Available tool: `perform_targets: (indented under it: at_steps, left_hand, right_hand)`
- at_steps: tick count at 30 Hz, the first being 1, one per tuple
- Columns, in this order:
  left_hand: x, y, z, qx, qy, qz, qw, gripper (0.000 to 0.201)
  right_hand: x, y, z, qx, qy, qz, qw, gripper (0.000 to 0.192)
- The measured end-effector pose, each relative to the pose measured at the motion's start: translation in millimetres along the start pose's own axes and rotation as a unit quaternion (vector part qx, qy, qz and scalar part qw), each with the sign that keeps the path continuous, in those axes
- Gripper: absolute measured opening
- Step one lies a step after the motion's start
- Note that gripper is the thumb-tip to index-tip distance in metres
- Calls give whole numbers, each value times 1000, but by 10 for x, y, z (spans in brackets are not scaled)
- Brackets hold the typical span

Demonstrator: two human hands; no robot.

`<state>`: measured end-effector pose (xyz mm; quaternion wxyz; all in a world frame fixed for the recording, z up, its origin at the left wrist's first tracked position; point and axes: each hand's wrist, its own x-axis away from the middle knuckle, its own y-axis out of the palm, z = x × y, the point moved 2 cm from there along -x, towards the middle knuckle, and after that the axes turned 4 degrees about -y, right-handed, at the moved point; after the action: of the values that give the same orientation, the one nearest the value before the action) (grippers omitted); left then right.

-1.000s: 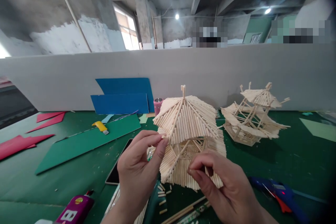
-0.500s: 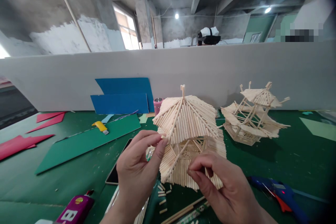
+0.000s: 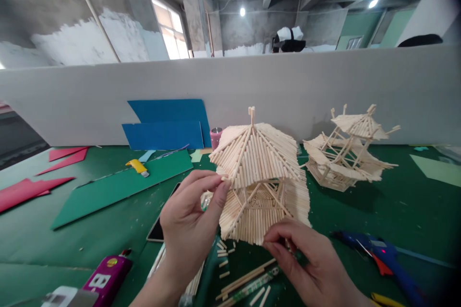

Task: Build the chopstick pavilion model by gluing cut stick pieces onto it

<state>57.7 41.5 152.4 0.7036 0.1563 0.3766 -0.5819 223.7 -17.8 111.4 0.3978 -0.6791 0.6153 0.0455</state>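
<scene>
A pavilion model of pale wooden sticks stands in front of me, with a tiered roof and a short post on top. At the upper roof's left corner, my left hand is closed in a pinch on a small wooden stick piece. My right hand is low by the model's front edge, thumb and fingertips pressed together; whatever sits between them is too small to make out. Short cut sticks lie on the table between the hands, beside longer sticks and a green patterned pen-like tube.
A second stick pavilion stands back right. The blue glue gun lies at right. Leftward are a yellow utility knife on green board, a dark phone-like slab, a purple object and red sheets. A white partition runs behind.
My right hand has moved down, away from the front of the model's lower roof. My left hand keeps its pinch at the roof corner. The view has tilted slightly downward.
</scene>
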Motion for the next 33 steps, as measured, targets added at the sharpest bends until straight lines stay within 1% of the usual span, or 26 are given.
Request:
perform_targets:
  at_steps: [4,8,11,14,17,20,22,24,29,31,33]
  left_hand:
    - [-18,14,22,10,24,4,1000,16]
    - [-41,42,21,21,26,3,999,16]
    - [-43,51,22,20,33,4,999,17]
    - [-33,49,13,21,38,10,999,18]
    - [-23,48,-5,29,38,12,999,19]
    - [-17,48,-18,32,37,12,999,20]
    - [-15,50,-23,33,35,11,999,20]
    - [-12,52,-28,35,31,10,999,20]
    - [-4,49,-36,52,22,10,998,20]
    - [-1,44,-34,53,23,8,998,21]
    - [1,37,-31,48,24,7,999,21]
  right_hand:
    - [177,20,63,27,29,-16,999,11]
    - [277,29,58,31,33,-31,999,11]
    - [364,79,57,24,40,-41,998,12]
    - [485,195,130,23,83,-85,993,12]
    - [613,323,272,59,119,-137,982,14]
    - [727,397,416,160,95,-181,966,18]
    - [800,423,497,241,65,-211,945,19]
    - [872,443,566,297,41,-225,927,19]
    - [996,528,701,342,17,-214,915,19]
    - [1004,548,719,340,16,-204,918,20]
    - [990,519,698,326,22,-190,926,21]
